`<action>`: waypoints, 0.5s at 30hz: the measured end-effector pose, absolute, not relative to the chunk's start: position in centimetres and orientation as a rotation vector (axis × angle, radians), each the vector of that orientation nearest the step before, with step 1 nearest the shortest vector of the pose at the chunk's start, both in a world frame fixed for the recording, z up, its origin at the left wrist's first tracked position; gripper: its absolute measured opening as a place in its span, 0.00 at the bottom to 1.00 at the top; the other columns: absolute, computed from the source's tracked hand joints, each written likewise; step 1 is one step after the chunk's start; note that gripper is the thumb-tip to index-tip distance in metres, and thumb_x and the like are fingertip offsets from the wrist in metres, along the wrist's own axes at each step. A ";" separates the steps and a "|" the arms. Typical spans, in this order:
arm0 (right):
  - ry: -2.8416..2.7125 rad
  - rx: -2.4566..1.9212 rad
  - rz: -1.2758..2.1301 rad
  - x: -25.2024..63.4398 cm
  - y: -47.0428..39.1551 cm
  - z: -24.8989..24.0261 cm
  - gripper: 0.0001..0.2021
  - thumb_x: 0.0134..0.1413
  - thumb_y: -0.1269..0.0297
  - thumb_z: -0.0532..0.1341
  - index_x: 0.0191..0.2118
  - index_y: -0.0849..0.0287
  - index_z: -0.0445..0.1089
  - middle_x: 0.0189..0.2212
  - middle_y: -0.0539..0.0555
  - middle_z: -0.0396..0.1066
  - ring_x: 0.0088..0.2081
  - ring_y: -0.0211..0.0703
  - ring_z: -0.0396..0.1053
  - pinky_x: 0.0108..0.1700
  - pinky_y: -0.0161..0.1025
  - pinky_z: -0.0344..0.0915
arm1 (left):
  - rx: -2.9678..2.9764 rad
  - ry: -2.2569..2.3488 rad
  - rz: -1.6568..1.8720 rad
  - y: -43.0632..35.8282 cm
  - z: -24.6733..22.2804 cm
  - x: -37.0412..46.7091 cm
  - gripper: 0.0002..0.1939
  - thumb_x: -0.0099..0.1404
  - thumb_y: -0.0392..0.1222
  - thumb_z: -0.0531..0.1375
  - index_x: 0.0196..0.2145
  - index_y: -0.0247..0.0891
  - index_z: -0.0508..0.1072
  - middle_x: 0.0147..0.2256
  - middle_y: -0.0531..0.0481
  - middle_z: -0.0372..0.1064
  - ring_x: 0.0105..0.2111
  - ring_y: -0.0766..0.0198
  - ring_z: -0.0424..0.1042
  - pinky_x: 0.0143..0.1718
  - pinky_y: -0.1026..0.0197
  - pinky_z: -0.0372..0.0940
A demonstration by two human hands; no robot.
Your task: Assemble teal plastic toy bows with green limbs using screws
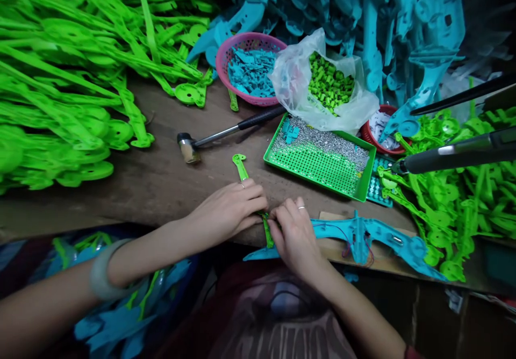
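Far left, we have a green pile [68,90] of moulded pieces. Next to it the mallet [217,136] lies on the bench [161,181], head left, handle running to the far right. Near centre, the left hand [231,208] is closed over the green part [240,167], fingers across its middle; the part sits at the bench's near edge. Its hooked end points far and slightly left, the other end near and slightly right, so we log the long axis as mostly far-near. Middle hidden; we take it as one piece. Looks like light, stiff plastic, maybe a bit slick; the thin shank could snap if bent hard, so we'd pinch it mid-length. Right hand [296,241]: fingers curled against the near end, but we can't tell if they grip. Beyond, the pink basket [224,74], bag [288,82] and tray [314,165] of small metal bits. Passing under the right hand, the blue frame [334,229] runs left-right. Far right: dark tool [455,152] over another pile [443,219].
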State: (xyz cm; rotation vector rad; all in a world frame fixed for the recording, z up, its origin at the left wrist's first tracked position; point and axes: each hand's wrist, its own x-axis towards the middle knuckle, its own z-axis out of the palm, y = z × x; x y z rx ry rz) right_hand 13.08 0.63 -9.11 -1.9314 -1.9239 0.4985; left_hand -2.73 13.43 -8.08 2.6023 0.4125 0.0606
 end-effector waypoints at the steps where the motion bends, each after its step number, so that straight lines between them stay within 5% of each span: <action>1: -1.936 -1.922 0.497 13.1 0.6 -9.1 0.07 0.64 0.71 0.55 0.34 0.57 0.66 0.34 0.55 0.68 0.39 0.48 0.60 0.43 0.44 0.62 | 2.607 0.412 0.059 13.4 -8.1 -2.8 0.03 0.68 0.36 0.60 0.34 0.38 0.70 0.36 0.49 0.68 0.36 0.59 0.64 0.39 0.58 0.61; 15: -2.086 -1.725 0.308 13.5 0.4 -9.9 0.08 0.64 0.68 0.58 0.33 0.58 0.71 0.32 0.55 0.67 0.38 0.47 0.59 0.40 0.43 0.60 | 2.741 0.339 0.219 12.5 -8.8 -3.8 0.08 0.71 0.33 0.56 0.34 0.38 0.73 0.40 0.47 0.71 0.40 0.59 0.66 0.43 0.57 0.64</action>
